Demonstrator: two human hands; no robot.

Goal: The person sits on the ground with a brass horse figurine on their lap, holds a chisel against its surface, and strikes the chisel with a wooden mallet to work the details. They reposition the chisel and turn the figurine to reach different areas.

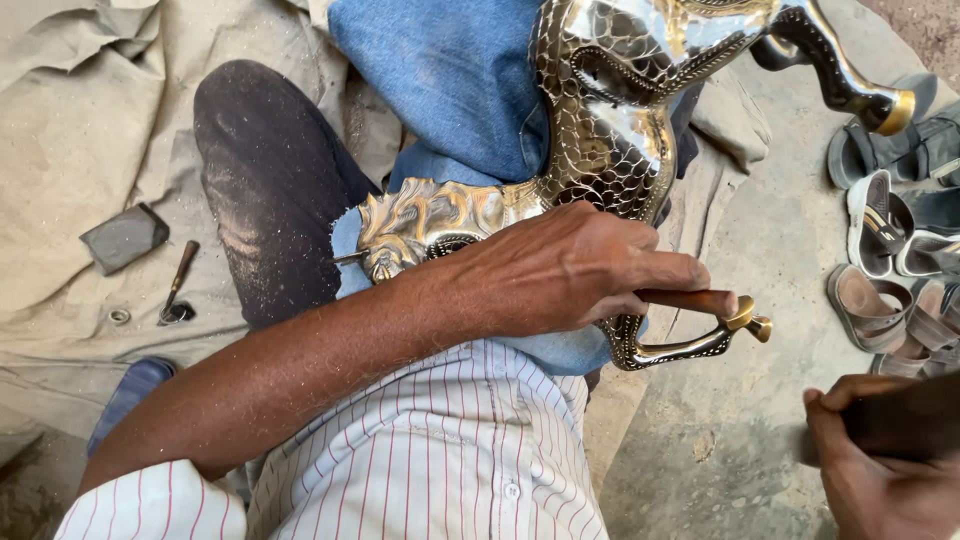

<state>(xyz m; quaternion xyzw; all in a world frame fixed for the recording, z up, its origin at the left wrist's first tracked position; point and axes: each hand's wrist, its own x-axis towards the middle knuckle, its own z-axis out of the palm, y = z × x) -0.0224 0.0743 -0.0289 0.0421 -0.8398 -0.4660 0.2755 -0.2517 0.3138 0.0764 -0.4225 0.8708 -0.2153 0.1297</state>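
Engraved brass figure (610, 140) is laid across the lap on blue cloth (450, 90). Left hand (560, 270) is closed, pinching a wooden-handled tool (690, 300) against it. Right hand (880, 470) is clenched on a dark, blurred object (905, 420). Risk judged: tool skidding on polished metal, scratching the pattern.

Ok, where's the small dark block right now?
The small dark block lies on the tan cloth, left in the head view, beside a short wooden-handled tool.
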